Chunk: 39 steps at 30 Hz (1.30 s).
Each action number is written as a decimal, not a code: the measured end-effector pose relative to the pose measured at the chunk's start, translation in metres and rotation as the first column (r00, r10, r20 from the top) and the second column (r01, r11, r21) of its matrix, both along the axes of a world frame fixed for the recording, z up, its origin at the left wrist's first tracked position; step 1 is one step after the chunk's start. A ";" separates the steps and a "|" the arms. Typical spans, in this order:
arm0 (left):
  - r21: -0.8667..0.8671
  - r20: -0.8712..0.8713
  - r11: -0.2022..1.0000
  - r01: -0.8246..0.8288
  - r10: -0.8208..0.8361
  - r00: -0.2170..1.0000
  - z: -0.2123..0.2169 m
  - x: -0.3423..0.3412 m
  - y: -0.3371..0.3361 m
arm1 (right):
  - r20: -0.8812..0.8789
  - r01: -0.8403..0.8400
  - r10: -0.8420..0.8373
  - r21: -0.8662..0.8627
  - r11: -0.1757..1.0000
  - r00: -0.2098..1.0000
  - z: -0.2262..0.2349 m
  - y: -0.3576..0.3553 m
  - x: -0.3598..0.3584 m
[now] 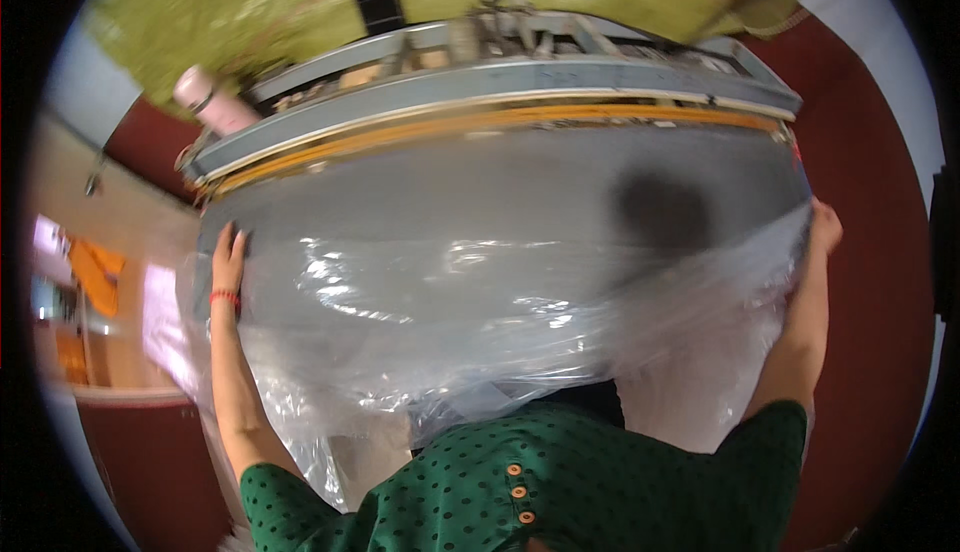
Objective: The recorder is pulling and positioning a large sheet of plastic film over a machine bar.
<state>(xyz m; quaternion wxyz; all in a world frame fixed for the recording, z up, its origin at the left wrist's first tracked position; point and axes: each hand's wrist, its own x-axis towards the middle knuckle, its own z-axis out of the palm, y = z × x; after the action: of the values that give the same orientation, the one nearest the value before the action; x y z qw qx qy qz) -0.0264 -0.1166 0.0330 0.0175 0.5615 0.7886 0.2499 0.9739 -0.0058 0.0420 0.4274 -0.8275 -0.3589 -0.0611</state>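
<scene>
A clear plastic sheet [450, 292] lies wrinkled and shiny over a wide grey tabletop [420, 177] and hangs down over its near edge. My left hand [230, 260], with a red bracelet at the wrist, rests on the sheet by the table's left edge. Its fingers are stretched out and hold nothing. Over at the right edge, my right hand [825, 228] is closed on the plastic sheet, which is pulled into slanting folds towards it. Its fingertips are partly hidden.
Along the far edge runs a long grey metal tray [480, 83] with several tools and parts, fronted by an orange strip [420, 134]. A pink bottle [220, 107] stands at its left end. Behind are a yellow-green cover [270, 2] and a dark rectangular object [378, 4].
</scene>
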 end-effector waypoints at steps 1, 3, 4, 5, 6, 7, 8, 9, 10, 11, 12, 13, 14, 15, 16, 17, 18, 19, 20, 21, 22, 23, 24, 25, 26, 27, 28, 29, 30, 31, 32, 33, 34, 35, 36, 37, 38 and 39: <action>0.018 -0.079 0.999 0.040 -0.038 0.996 -0.019 -0.003 0.013 | -0.005 -0.048 0.048 0.001 0.999 0.999 -0.013 0.002 0.045; 0.092 -0.159 0.995 0.028 -0.013 0.987 -0.026 -0.029 0.010 | 0.143 0.044 -0.011 -0.229 0.972 0.990 -0.021 0.019 0.015; 0.064 -0.155 0.998 0.014 -0.004 0.988 -0.024 -0.033 0.016 | 0.222 0.177 -0.117 -0.273 0.946 0.968 -0.015 0.017 -0.002; 0.039 -0.203 0.998 -0.048 0.055 0.978 -0.025 -0.050 0.015 | 0.293 0.291 -0.202 -0.301 0.908 0.935 -0.011 0.023 -0.018; 0.025 -0.205 0.996 -0.084 0.087 0.975 -0.026 -0.054 0.022 | 0.290 0.321 -0.231 -0.318 0.892 0.929 -0.006 0.022 -0.021; 0.028 -0.165 0.994 -0.107 0.110 0.980 -0.027 -0.057 0.027 | 0.283 0.342 -0.252 -0.335 0.878 0.925 -0.003 0.023 -0.021; 0.118 -0.179 0.993 -0.027 0.048 0.983 -0.026 -0.066 0.027 | 0.294 0.332 -0.238 -0.329 0.884 0.926 -0.003 0.027 -0.022; 0.162 -0.192 0.985 -0.055 0.086 0.978 -0.025 -0.064 0.032 | 0.308 0.330 -0.231 -0.323 0.887 0.923 -0.005 0.028 -0.020; 0.279 -0.218 0.955 -0.098 0.162 0.962 -0.021 -0.057 0.035 | 0.319 0.336 -0.229 -0.334 0.881 0.919 -0.003 0.029 -0.022; 0.396 -0.231 0.908 -0.138 0.244 0.942 -0.012 -0.046 0.041 | 0.328 0.338 -0.224 -0.346 0.875 0.918 -0.002 0.030 -0.026; 0.398 -0.229 0.910 -0.113 0.218 0.949 0.000 -0.018 0.055 | 0.338 0.351 -0.233 -0.348 0.869 0.912 -0.001 0.032 -0.029; 0.449 -0.144 0.893 -0.042 0.118 0.983 0.013 0.032 0.074 | 0.352 0.369 -0.244 -0.350 0.861 0.904 -0.001 0.031 -0.028; 0.504 -0.066 0.864 0.013 0.024 0.997 0.025 0.088 0.085 | 0.385 0.346 -0.215 -0.312 0.885 0.897 -0.004 0.032 -0.024; 0.466 0.103 0.881 0.083 -0.147 0.984 0.033 0.152 0.094 | 0.419 0.314 -0.180 -0.276 0.908 0.890 -0.009 0.032 -0.023; 0.395 0.134 0.893 0.217 -0.289 0.948 0.051 0.232 0.095 | 0.417 0.323 -0.190 -0.274 0.906 0.889 -0.010 0.030 -0.024; 0.226 0.282 0.912 0.342 -0.397 0.873 0.062 0.303 0.095 | 0.418 0.304 -0.172 -0.273 0.913 0.892 -0.009 0.026 -0.025; 0.172 0.389 0.826 0.537 -0.557 0.734 0.070 0.374 0.091 | 0.419 0.292 -0.159 -0.275 0.916 0.894 -0.010 0.021 -0.021; 0.084 0.490 0.728 0.680 -0.625 0.608 0.078 0.438 0.086 | 0.418 0.310 -0.178 -0.273 0.911 0.891 -0.015 0.016 -0.013; 0.098 0.528 0.597 0.796 -0.710 0.467 0.073 0.486 0.083 | 0.435 0.316 -0.184 -0.254 0.914 0.882 -0.021 0.017 -0.009; 0.099 0.594 0.492 0.865 -0.726 0.345 0.069 0.529 0.080 | 0.450 0.315 -0.186 -0.232 0.920 0.874 -0.022 0.021 -0.008; 0.082 0.614 0.372 0.925 -0.750 0.247 0.055 0.559 0.084 | 0.411 0.299 -0.177 -0.254 0.920 0.894 -0.018 0.030 -0.019; 0.004 0.626 0.298 0.955 -0.745 0.229 0.054 0.597 0.081 | 0.404 0.296 -0.179 -0.247 0.923 0.897 -0.020 0.036 -0.021; 0.054 0.611 0.268 0.962 -0.771 0.181 0.047 0.629 0.078 | 0.373 0.294 -0.187 -0.255 0.921 0.909 -0.020 0.034 -0.015; 0.054 0.559 0.243 0.969 -0.811 0.172 0.037 0.657 0.080 | 0.339 0.285 -0.188 -0.263 0.922 0.922 -0.018 0.034 -0.012; -0.019 0.575 0.299 0.954 -0.777 0.255 0.039 0.680 0.078 | 0.335 0.285 -0.191 -0.258 0.923 0.923 -0.016 0.035 -0.015; -0.019 0.572 0.294 0.956 -0.781 0.252 0.040 0.698 0.079 | 0.334 0.275 -0.181 -0.261 0.925 0.925 -0.014 0.032 -0.017; -0.064 0.580 0.334 0.940 -0.755 0.307 0.040 0.713 0.081 | 0.332 0.262 -0.168 -0.263 0.928 0.928 -0.012 0.031 -0.018; -0.110 0.587 0.367 0.924 -0.726 0.358 0.039 0.726 0.083 | 0.331 0.270 -0.176 -0.264 0.926 0.927 -0.012 0.029 -0.015; -0.110 0.585 0.368 0.923 -0.727 0.359 0.030 0.734 0.088 | 0.333 0.278 -0.185 -0.257 0.926 0.925 -0.012 0.030 -0.015; 0.033 0.675 0.379 0.925 -0.690 0.259 0.018 0.739 0.094 | 0.334 0.282 -0.191 -0.250 0.926 0.923 -0.010 0.031 -0.016; 0.168 0.746 0.394 0.903 -0.650 0.145 0.021 0.740 0.094 | 0.329 0.278 -0.188 -0.252 0.927 0.925 -0.011 0.030 -0.016; 0.164 0.745 0.401 0.901 -0.649 0.153 0.023 0.737 0.093 | 0.338 0.279 -0.186 -0.252 0.927 0.922 -0.010 0.029 -0.017; 0.180 0.922 0.526 0.831 -0.384 0.044 0.026 0.731 0.092 | 0.348 0.276 -0.179 -0.251 0.928 0.920 -0.009 0.030 -0.020; 0.146 0.989 0.641 0.754 -0.092 -0.114 0.035 0.724 0.088 | 0.343 0.268 -0.172 -0.254 0.929 0.923 -0.012 0.029 -0.018; 0.098 0.995 0.610 0.786 -0.084 -0.059 0.045 0.710 0.084 | 0.368 0.274 -0.168 -0.257 0.927 0.915 -0.015 0.030 -0.016; 0.050 0.999 0.448 0.893 -0.017 -0.048 0.054 0.689 0.075 | 0.392 0.276 -0.160 -0.260 0.925 0.906 -0.018 0.031 -0.014; 0.008 0.998 0.273 0.962 0.051 -0.022 0.068 0.665 0.058 | 0.393 0.300 -0.173 -0.289 0.909 0.903 -0.022 0.030 -0.012; 0.096 0.993 0.163 0.982 0.058 -0.107 0.073 0.630 0.042 | 0.372 0.271 -0.145 -0.312 0.911 0.917 -0.026 0.046 -0.027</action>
<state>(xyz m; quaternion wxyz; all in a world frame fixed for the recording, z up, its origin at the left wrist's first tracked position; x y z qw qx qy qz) 0.6040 -0.0741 0.1055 0.8341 0.4934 0.2306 0.0874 0.9466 0.0404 0.0159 0.1920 -0.9020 -0.3408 -0.1829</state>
